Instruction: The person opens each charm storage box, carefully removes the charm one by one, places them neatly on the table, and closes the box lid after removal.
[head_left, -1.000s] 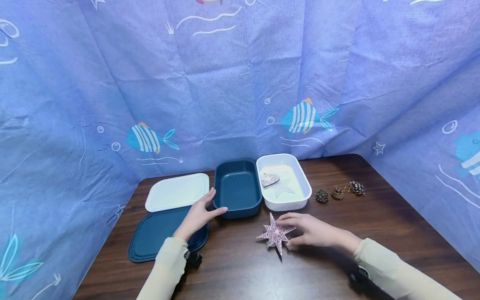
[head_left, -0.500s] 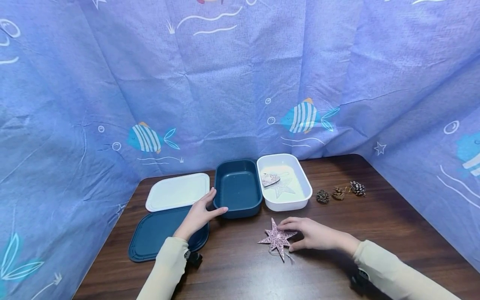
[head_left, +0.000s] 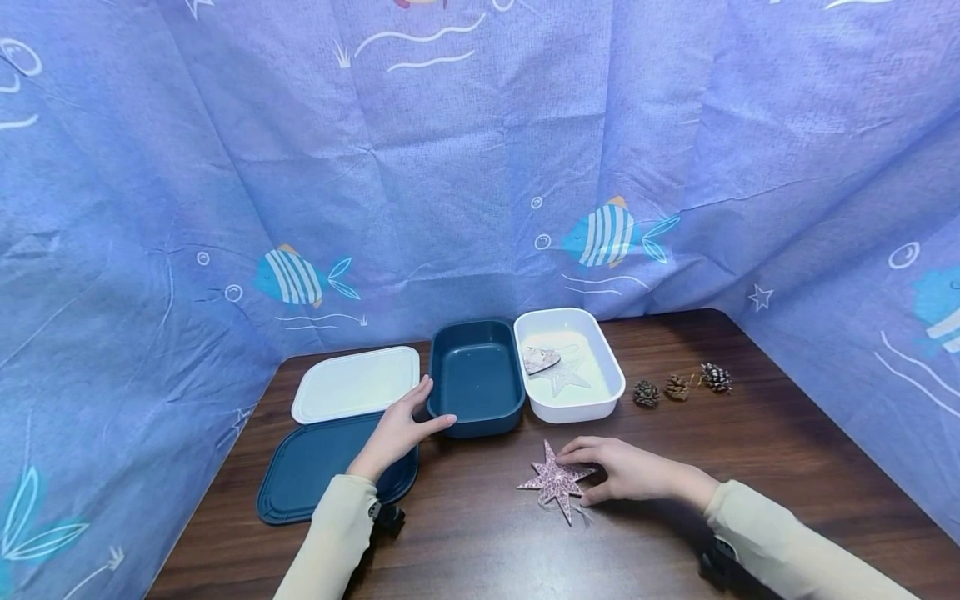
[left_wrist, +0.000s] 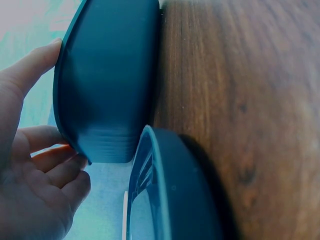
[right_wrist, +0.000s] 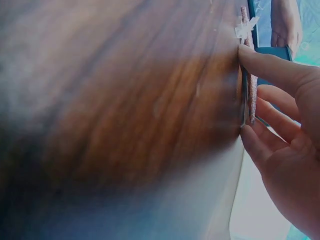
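My right hand (head_left: 626,471) has its thumb and fingertips at the right-hand points of a pink glittery star ornament (head_left: 553,479), low over the table. A thin pale string loop shows under the star. In the right wrist view the star (right_wrist: 252,102) appears edge-on between thumb and fingers, a little fingertip right at the tabletop. My left hand (head_left: 397,429) touches the near left corner of a dark blue box (head_left: 480,427), thumb on the front rim and fingers along the left side. In the left wrist view the relaxed fingers reach the box's rim (left_wrist: 56,100).
Against the blue box stands a white box (head_left: 573,412) holding a clear star (head_left: 567,379) and a patterned flat piece (head_left: 538,359). Three pine cones (head_left: 677,387) lie to its right. A white lid (head_left: 356,383) and a dark blue lid (head_left: 315,467) lie left. A fabric backdrop (head_left: 465,167) encloses the table.
My right hand and the star have shifted slightly toward me and to the right, and the star's string has come into view beneath it. My left hand has stayed on the blue box.
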